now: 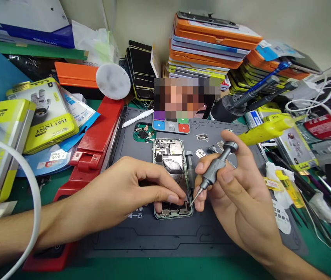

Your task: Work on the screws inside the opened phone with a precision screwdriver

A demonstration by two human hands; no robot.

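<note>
An opened smartphone (173, 182) with a pale green frame lies upright on the grey work mat, its inner parts bare. My left hand (148, 186) reaches over its lower half, thumb and forefinger pinched together near the lower right. Whatever sits between those fingertips is too small or hidden to make out. My right hand (241, 190) grips a grey precision screwdriver (213, 171) by its knurled handle, forefinger against the cap. The driver's thin tip points down and left, close to the phone's lower right edge; whether it touches is unclear.
Small metal parts (202, 137) and a green circuit board (144, 133) lie beyond the phone. A red clamp-like tool (95, 144) stands left, near yellow battery boxes (50, 116). A yellow tube (264, 130) and tweezers (323, 233) are at right. White cables (28, 167) cross the left foreground.
</note>
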